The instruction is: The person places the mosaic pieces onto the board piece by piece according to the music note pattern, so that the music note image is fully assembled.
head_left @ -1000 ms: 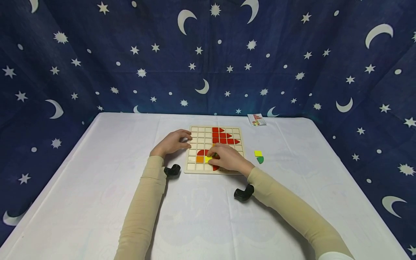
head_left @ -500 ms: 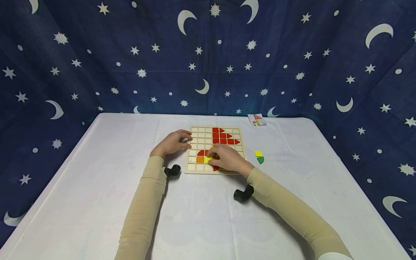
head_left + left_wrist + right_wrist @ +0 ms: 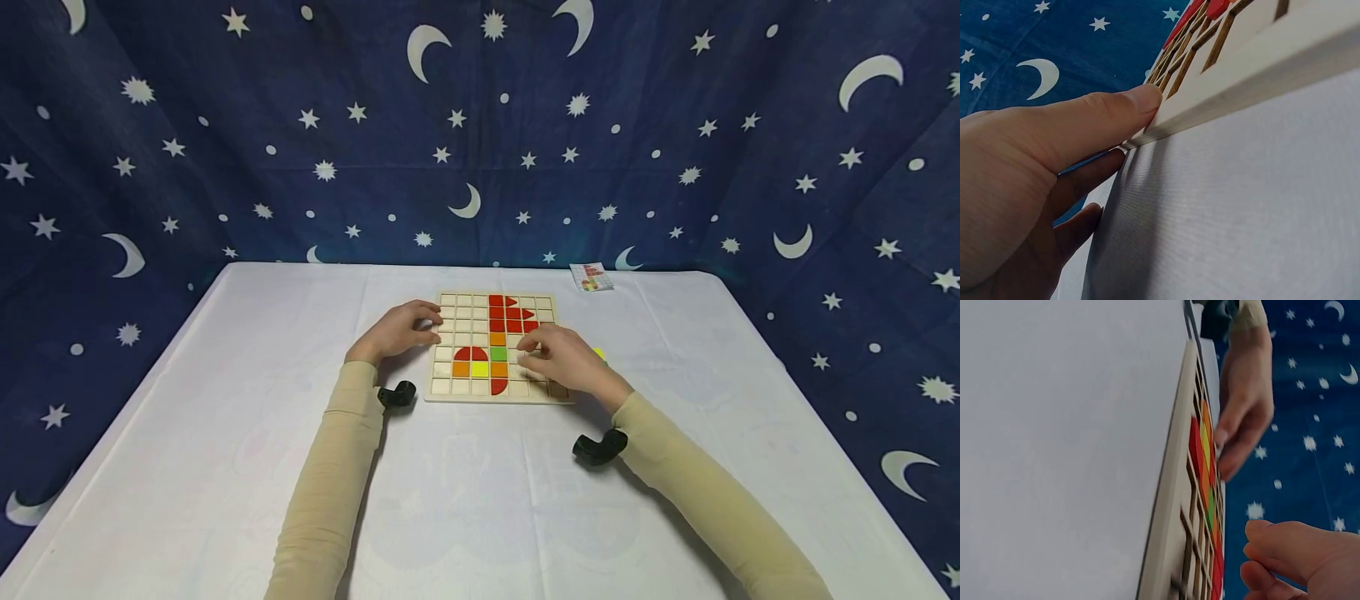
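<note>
A wooden grid board (image 3: 447, 387) lies on the table with coloured tiles in its cells. My left hand (image 3: 396, 331) touches its left edge, thumb (image 3: 1141, 99) on the rim and fingers at the side. Over the right part of the board, my right hand (image 3: 567, 359) hovers with fingers loosely bent and nothing in them. Left of it, a green square tile (image 3: 498, 354) sits between two orange tiles, with a yellow square tile (image 3: 480, 369) nearby. Red tiles (image 3: 497, 314) form pointed rows toward the back. Rounded red tiles (image 3: 462, 355) lie above the orange and yellow squares.
A loose yellow tile (image 3: 599, 353) shows partly behind my right hand, which hides the green piece by it. A pattern card (image 3: 591, 277) lies at the table's back edge. Dark blue star-printed cloth (image 3: 360, 150) hangs behind the table.
My right hand has moved right, off the board's centre, uncovering the green square tile and orange tiles there. My left hand has stayed at the board's edge.
</note>
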Demonstrator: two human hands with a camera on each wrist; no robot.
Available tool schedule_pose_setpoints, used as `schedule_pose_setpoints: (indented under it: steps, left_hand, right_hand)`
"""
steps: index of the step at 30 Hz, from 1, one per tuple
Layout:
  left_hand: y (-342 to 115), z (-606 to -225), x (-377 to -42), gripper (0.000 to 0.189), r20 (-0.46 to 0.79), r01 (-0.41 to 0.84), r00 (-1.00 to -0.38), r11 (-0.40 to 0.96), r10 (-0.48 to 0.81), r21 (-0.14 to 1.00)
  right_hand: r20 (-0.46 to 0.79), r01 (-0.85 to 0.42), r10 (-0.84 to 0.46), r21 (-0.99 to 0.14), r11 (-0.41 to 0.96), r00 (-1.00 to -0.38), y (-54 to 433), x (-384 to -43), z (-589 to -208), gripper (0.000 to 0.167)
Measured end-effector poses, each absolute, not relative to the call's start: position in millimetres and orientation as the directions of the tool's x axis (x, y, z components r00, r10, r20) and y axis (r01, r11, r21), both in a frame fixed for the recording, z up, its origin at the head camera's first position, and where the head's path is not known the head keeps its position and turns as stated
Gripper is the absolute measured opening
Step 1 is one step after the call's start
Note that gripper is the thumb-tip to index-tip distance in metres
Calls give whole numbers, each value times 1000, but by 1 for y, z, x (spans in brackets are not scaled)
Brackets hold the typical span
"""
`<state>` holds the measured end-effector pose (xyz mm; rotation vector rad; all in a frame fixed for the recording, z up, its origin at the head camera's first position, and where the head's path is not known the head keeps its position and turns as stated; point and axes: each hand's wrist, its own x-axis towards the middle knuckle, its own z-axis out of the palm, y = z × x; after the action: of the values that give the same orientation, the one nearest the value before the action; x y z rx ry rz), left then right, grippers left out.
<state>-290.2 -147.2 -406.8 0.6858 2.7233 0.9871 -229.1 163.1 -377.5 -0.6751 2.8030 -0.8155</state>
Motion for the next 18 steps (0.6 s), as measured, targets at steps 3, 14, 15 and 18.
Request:
schedule_pose_setpoints:
  steps: [3, 14, 15, 18]
  left_hand:
    - [-148, -407, -290, 37, 1, 364, -881, 676, 473, 640]
    - [-147, -404, -288, 38, -2, 357, -884, 677, 468, 643]
    - [-148, -404, -288, 38, -2, 357, -884, 677, 467, 644]
    - [-148, -405, -288, 38, 0, 356, -885, 676, 466, 646]
  right_hand:
    - [5, -376, -445, -544, 750, -895, 180, -229, -377, 24]
    - [11, -296, -338, -508, 809, -941, 235, -232, -377, 29]
    - [-10, -273, -322, -503, 820, -947, 238, -233, -377, 30]
    - [-76, -225, -295, -479, 848, -952, 247, -236, -377, 33]
